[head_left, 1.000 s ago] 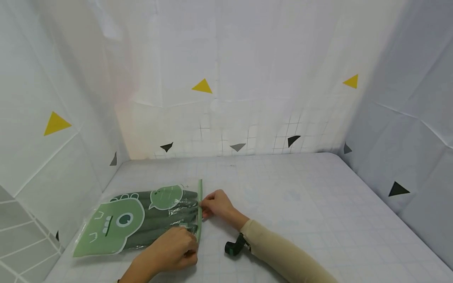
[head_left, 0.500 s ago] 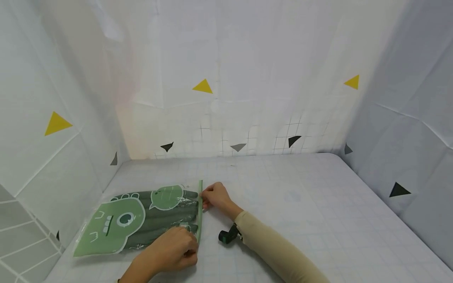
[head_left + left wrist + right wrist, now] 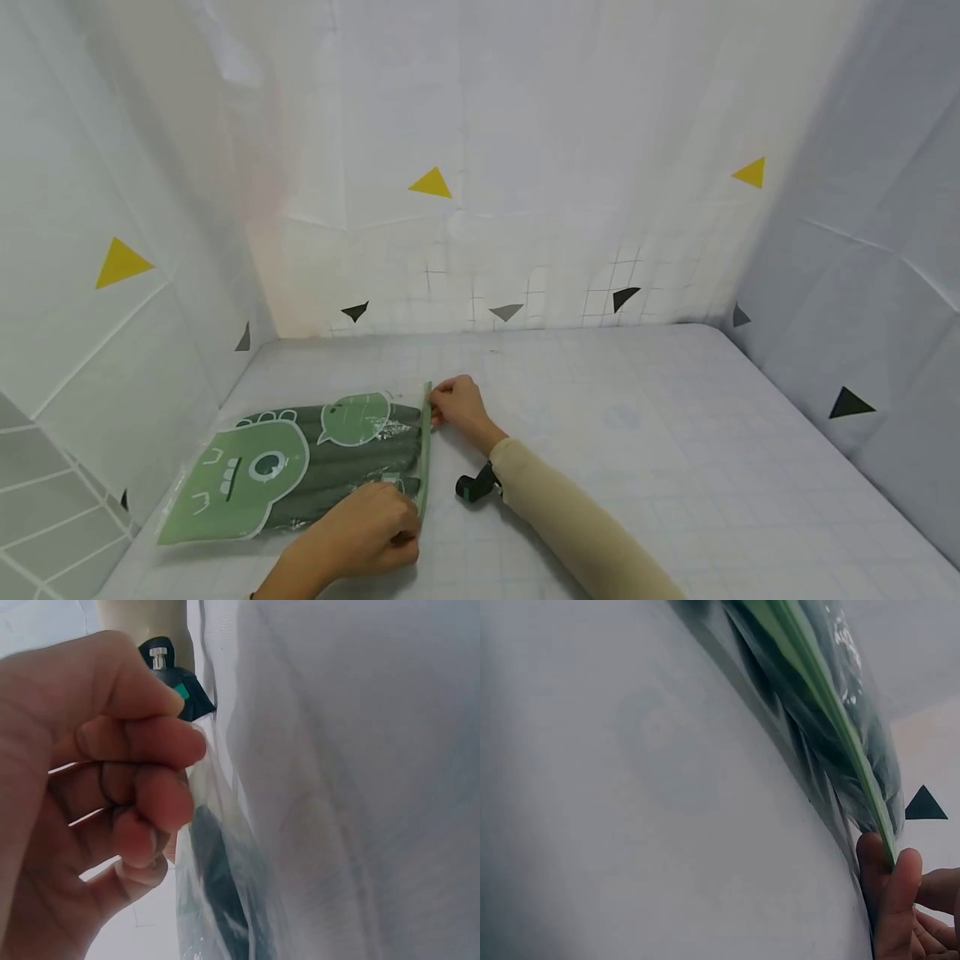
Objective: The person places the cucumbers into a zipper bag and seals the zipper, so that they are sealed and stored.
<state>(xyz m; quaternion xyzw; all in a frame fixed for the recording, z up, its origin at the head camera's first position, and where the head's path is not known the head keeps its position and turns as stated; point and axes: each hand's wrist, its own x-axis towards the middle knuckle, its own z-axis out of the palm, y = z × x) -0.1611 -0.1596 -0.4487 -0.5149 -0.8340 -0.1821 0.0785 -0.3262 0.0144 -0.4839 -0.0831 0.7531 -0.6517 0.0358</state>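
Note:
A clear zip-seal bag with a green one-eyed monster print lies on the left of the table. Dark green, ribbed contents show through its plastic. Along its right end runs a light green sealing strip. My left hand pinches the bag's near corner, thumb against curled index finger, with the plastic trailing from the fingertips in the left wrist view. At the strip's far end, my right hand pinches it; the right wrist view shows the green strip running between thumb and finger.
A white gridded sheet covers the table. White cloth walls with yellow and dark triangles stand behind and on both sides. A black wrist camera hangs from the right sleeve, close over the table.
My right hand has slid along the sealing strip away from me, from about its middle to near its far end. My left hand has stayed at the near corner.

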